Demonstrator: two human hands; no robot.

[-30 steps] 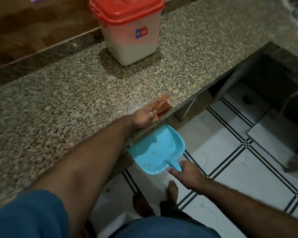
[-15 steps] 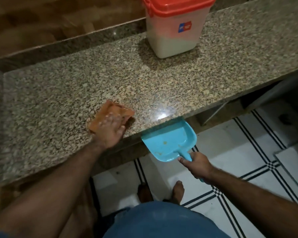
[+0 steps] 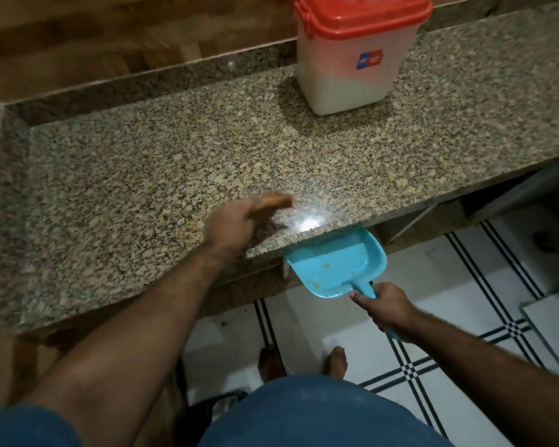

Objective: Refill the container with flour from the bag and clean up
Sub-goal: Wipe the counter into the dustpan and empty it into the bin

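A translucent container (image 3: 352,69) with a red lid stands at the back of the granite counter (image 3: 142,175), partly filled with white flour. My left hand (image 3: 229,227) presses an orange-brown cloth (image 3: 50,200) on the counter near its front edge; motion blurs the cloth. Just below that edge my right hand (image 3: 388,304) grips the handle of a blue dustpan (image 3: 333,266), whose mouth sits under the counter lip. A few crumbs lie in the pan. No flour bag is in view.
A wooden wall panel (image 3: 78,43) runs behind the counter. Below is a white tiled floor (image 3: 465,317) with dark stripes, my bare feet (image 3: 304,362) on it, and an open shelf space (image 3: 449,217) under the counter at right.
My left hand swept the cloth left along the counter, then back right toward the edge above the dustpan. The dustpan stays under the lip. The view shifted left.
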